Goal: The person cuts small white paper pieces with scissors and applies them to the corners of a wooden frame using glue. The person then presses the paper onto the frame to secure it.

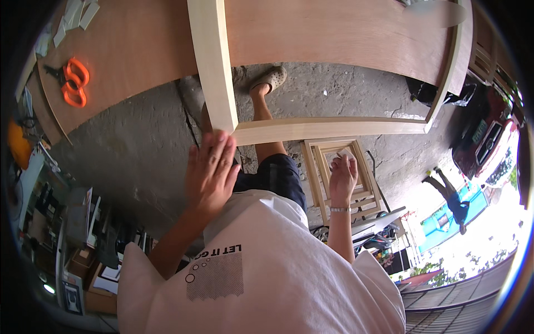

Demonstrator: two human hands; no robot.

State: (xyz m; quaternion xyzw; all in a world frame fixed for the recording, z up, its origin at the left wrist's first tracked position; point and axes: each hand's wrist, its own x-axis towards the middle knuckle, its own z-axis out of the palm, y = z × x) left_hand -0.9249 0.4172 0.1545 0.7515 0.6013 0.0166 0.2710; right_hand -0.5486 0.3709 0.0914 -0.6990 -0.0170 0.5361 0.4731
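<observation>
A pale wooden frame (334, 128) rests partly over a brown plywood board (334, 39), its near corner pointing toward me. My left hand (212, 170) lies flat at that corner, fingers stretched out and fingertips touching the wood. Below the frame's near rail, my right hand (343, 177) is raised with its fingers pinched around a small pale flat piece (346, 153). What that piece is made of cannot be made out.
Orange-handled scissors (74, 82) lie on the plywood at the left, near pale wood offcuts (75, 19). Smaller wooden frames (317, 178) stand beyond my right hand. Cluttered shelves (72, 250) fill the lower left. A person (457, 206) and a dark red car (481, 131) are at the right.
</observation>
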